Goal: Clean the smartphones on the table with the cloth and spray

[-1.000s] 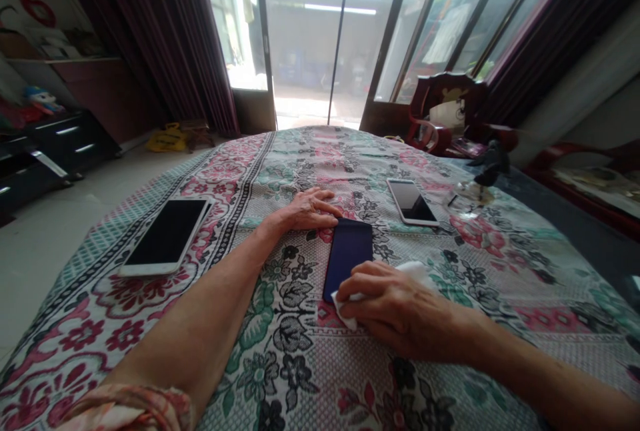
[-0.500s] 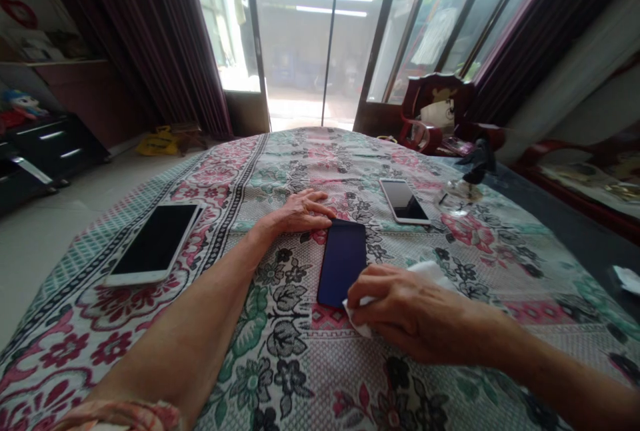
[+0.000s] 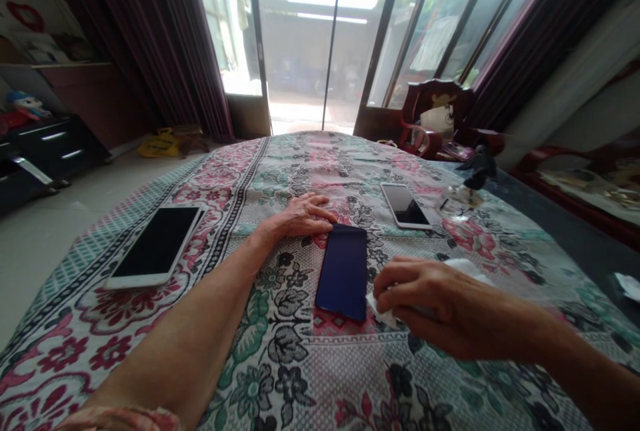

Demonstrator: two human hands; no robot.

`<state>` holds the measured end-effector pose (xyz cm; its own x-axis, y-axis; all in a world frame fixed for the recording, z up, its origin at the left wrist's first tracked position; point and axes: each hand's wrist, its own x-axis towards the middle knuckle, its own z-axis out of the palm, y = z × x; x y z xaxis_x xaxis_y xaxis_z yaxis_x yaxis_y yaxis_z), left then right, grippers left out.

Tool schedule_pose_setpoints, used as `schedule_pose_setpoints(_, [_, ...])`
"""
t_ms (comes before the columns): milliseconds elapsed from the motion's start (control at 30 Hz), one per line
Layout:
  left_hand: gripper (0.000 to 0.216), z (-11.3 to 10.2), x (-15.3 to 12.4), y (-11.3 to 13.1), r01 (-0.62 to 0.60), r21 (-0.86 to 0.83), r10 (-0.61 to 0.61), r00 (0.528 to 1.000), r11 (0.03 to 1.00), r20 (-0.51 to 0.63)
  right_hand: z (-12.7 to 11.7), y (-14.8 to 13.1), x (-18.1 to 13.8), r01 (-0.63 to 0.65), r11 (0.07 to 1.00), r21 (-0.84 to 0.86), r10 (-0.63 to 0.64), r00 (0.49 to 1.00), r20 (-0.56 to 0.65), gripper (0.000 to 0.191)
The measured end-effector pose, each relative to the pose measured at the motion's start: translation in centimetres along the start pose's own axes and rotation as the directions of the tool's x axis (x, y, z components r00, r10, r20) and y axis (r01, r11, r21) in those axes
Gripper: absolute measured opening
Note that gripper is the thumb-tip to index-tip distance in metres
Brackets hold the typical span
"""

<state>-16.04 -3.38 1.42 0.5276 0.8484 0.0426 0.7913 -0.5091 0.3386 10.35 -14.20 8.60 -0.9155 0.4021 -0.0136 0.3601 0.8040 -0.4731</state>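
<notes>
A dark blue smartphone (image 3: 343,274) lies flat, screen up, on the flowered tablecloth (image 3: 260,377) in front of me. At its far left corner rests my left hand (image 3: 306,214), fingers stretched out and spread, the thumb side touching the phone's top edge. My right hand (image 3: 425,301) is closed around a crumpled white tissue (image 3: 469,268), part of which sticks out behind the fingers and part below them. This hand is just right of the phone's lower half, apart from its edge.
To the left lies a white tablet-like device (image 3: 156,247) with a black screen. A white phone (image 3: 406,205) is at the far right. Beyond it stands a small glass jar (image 3: 459,203) with a dark bird-shaped figure (image 3: 479,167). A wooden chair (image 3: 435,117) stands behind the table.
My right hand has moved right with the tissue, off the phone's lower right corner, which now shows fully. My left hand stays at the top corner.
</notes>
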Motion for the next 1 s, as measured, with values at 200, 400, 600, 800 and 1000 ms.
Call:
schedule_pose_setpoints(200, [0.027, -0.2, -0.3, 0.4, 0.042, -0.004, -0.042, 0.999, 0.999, 0.006, 1.5, 0.0, 0.9, 0.031, 0.998, -0.053, -0.030, 0.999, 0.009, 0.021])
schedule_pose_setpoints(400, [0.028, 0.0, -0.4, 0.1, 0.044, -0.024, -0.044, 0.999, 0.999, 0.003, 2.1, 2.5, 0.9, 0.023, 0.997, -0.069, -0.027, 0.998, -0.064, 0.023])
schedule_pose_setpoints(600, [0.027, 0.0, -0.4, 0.2, 0.048, -0.031, -0.047, 0.999, 0.998, 0.006, 2.4, 7.3, 1.7, -0.036, 0.992, -0.121, -0.007, 0.942, -0.336, 0.025])
schedule_pose_setpoints(800, [0.024, 0.1, -0.3, 0.0, 0.046, -0.032, -0.046, 0.999, 0.998, 0.001, 3.2, 4.6, 2.0, -0.052, 0.978, -0.201, -0.010, 0.956, -0.293, 0.025])
schedule_pose_setpoints(1000, [0.025, -0.1, -0.4, 0.4, 0.052, -0.037, -0.052, 0.999, 0.998, -0.003, 3.6, 4.2, 2.0, -0.057, 0.984, -0.169, 0.003, 0.952, -0.307, 0.026])
